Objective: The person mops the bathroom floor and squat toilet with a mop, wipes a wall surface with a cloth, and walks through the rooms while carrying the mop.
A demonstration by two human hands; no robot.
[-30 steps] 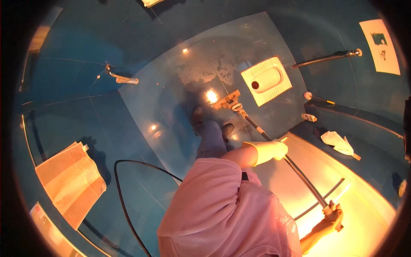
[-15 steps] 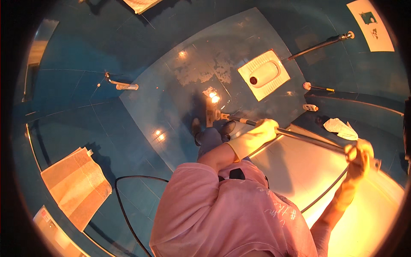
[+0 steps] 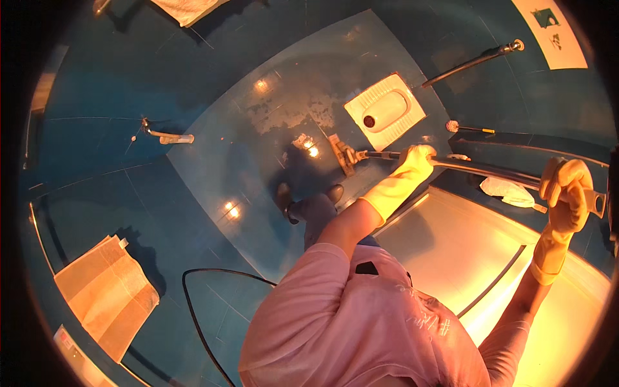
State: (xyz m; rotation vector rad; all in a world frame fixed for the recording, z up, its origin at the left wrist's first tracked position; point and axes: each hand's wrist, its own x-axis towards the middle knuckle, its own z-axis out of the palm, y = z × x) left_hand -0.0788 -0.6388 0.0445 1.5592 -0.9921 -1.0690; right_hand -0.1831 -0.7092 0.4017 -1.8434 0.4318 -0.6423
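Note:
A long-handled floor tool [image 3: 483, 169] slants across the view, a narrow flat head [image 3: 340, 155] at its far end low over the floor; whether that is a brush or a squeegee I cannot make out. My left hand [image 3: 419, 161], in a pale yellow rubber glove, is wrapped round the middle of the handle. Gloved the same way, my right hand [image 3: 567, 187] grips the handle near its upper end at the right. The head lies just beyond my shoes [image 3: 334, 193], on wet-looking tiles beside the squat toilet [image 3: 390, 108].
A white bathtub [image 3: 464, 238] stands close on my right, a white cloth [image 3: 506, 191] beyond its rim. A toilet brush [image 3: 452, 126] and a grab bar [image 3: 474, 63] are by the right wall. On the left are a towel [image 3: 109, 290], a dark hose [image 3: 193, 309] and a tap [image 3: 167, 137].
The tool's head has swung right, away from my feet and nearer the squat toilet. Both hands have moved right and slightly up with the handle, keeping their grip.

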